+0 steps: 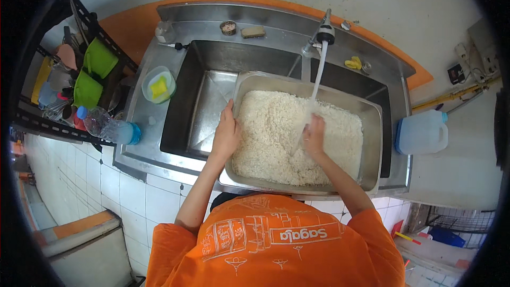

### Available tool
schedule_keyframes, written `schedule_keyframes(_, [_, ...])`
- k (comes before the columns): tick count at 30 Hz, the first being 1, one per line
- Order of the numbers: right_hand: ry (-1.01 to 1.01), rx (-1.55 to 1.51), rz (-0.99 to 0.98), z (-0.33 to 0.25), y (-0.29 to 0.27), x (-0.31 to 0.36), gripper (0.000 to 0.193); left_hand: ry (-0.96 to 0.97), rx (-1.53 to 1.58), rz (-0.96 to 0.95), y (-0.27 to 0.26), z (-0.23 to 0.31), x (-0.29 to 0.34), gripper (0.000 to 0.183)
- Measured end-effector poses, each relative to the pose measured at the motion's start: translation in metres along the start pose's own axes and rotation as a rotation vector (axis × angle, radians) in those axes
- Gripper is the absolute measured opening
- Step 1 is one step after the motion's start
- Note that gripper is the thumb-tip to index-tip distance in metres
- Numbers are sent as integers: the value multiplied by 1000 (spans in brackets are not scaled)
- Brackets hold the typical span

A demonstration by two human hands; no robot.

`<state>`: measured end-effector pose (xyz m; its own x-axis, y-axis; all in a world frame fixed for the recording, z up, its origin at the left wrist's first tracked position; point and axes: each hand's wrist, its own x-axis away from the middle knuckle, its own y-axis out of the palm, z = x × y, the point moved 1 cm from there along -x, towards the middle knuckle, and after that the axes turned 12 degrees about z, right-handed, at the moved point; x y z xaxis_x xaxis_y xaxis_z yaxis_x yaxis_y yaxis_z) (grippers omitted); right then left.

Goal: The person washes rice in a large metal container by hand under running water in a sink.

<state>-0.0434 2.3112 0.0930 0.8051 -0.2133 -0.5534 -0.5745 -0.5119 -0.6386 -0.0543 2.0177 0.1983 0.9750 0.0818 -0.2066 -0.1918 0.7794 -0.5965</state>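
Item under inspection: a rectangular steel pan [373, 133], centre to right of centre in the frame, lying across the sink [183, 93]. It contains a broad bed of pale grains [265, 138], apparently rice. A tap [325, 33] in the upper right part of the frame discharges a stream of water [319, 77] into it.

Risks noted. The grains lie high near the lower rim of the pan; in my judgement, rising water or a hard stirring stroke could carry some over that edge. The stream falls close to the working hand, so splashing onto the counter or the orange shirt [276, 239] is possible. A strong sideways push could also shift the pan, as only one hand braces it.

Fingers. The left hand [227, 134], left of centre, has its fingers nearly straight and close together, laid against the pan's left rim rather than wrapped around it. The right hand [314, 135], right of centre, is among the grains beside the stream, fingers pointing toward the upper part of the frame. Motion blur and water obscure it; whether the fingers close on any grains cannot be determined.
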Motion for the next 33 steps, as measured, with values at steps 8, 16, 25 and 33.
schedule_keyframes(8, [-538, -103, -828, 0, -100, 19, 34, 9, 30, 5, -6, -3, 3, 51])
schedule_keyframes(16, [-73, 613, -601, 44, -49, 0, 63, 0, 28, -5, -3, 5, 4, 52])
schedule_keyframes(25, [158, 161, -767, -42, -44, 8, 93, 12, 27, 5, -4, -2, 6, 52])
schedule_keyframes(33, [86, 436, -437, -22, -11, 1, 81, 56, 45, 23, 6, -9, 5, 53])
